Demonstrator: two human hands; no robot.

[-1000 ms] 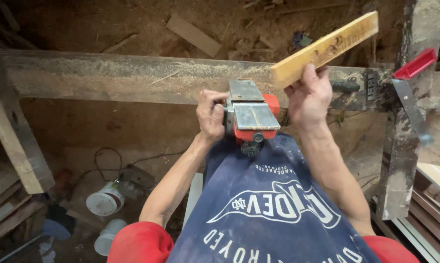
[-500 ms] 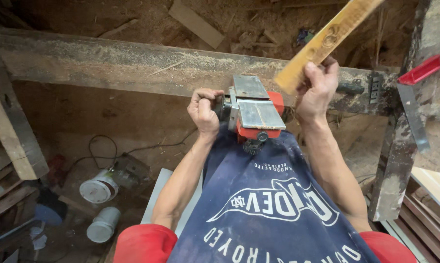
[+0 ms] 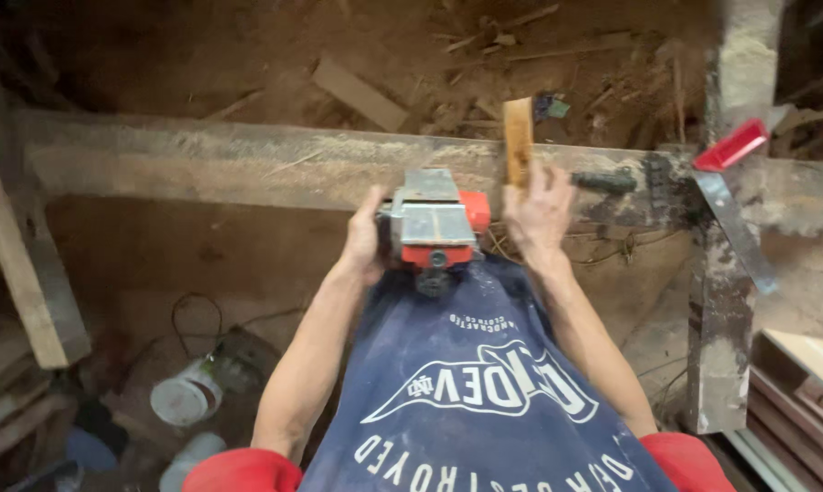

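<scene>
Nearest, the left hand (image 3: 366,239) grips the nine o'clock side of a red-and-grey metal electric planer (image 3: 434,221) lying sole-up against the long worn timber beam (image 3: 229,164), while at three o'clock the right hand (image 3: 539,211) clutches a narrow pale wooden strip (image 3: 518,137) pointing toward twelve.

Worn wooden beam (image 3: 202,159), red-handled clamp (image 3: 728,146), white buckets (image 3: 185,398), stacked boards (image 3: 807,383)

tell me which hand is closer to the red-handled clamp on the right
Right. The right hand holds the wood strip just right of the planer, on the side toward the red-handled clamp. The left hand is on the planer's far side.
</scene>
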